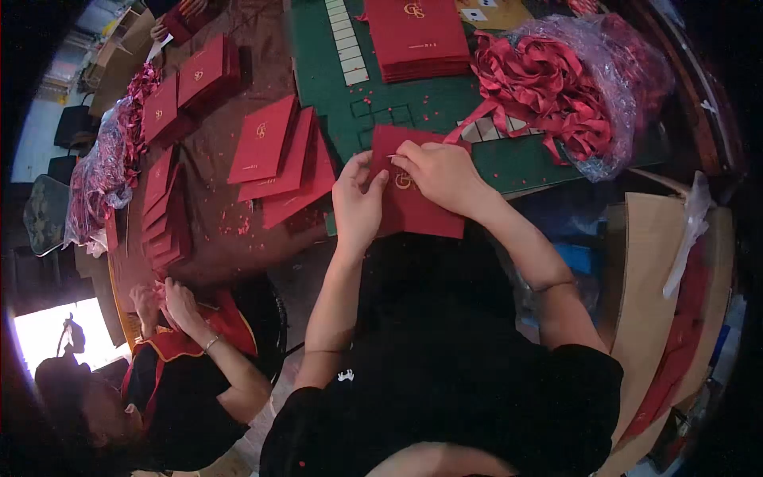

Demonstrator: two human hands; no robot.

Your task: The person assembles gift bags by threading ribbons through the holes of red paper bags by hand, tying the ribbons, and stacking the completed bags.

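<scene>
A flat red paper bag (433,220) with a gold emblem lies in front of me on the green board. My left hand (358,199) is closed at its left edge, thumb on the face and fingers curled by the rim. Over the upper part, my right hand (441,173) pinches with thumb and forefinger near the emblem. A small pale tip shows at that pinch, too small to make out clearly. One red ribbon (469,127) runs from beneath my right hand toward a heaped ribbon bundle (548,87) in clear plastic.
A stack of red bags (417,44) sits behind the work spot. Fanned bags (274,151) lie to the left, with more beyond. A co-worker's hands (171,306) handle something red at lower left. An open cardboard box (648,270) stands on the right.
</scene>
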